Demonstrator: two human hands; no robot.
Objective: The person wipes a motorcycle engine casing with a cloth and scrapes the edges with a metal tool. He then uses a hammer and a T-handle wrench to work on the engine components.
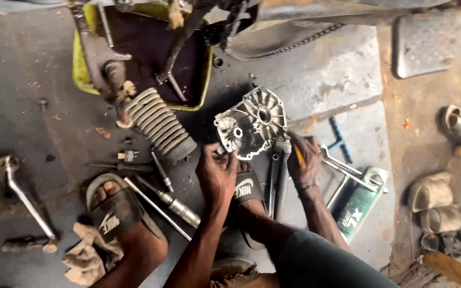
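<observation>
Both hands (217,173), engine cover (252,124) just above

Your left hand (215,173) is stretched forward with the back of the hand facing up toward you, the fingers (221,156) bent down and closed around something at their tips, and the forearm runs straight back toward your body at the bottom of the view. Your right hand (304,159) is a little further right and well apart from the left one, with the wrist bent and the fingers curled in a closed grip. Both arms are bare, and your two feet, in black sandals, are planted on either side of the left arm.
</observation>
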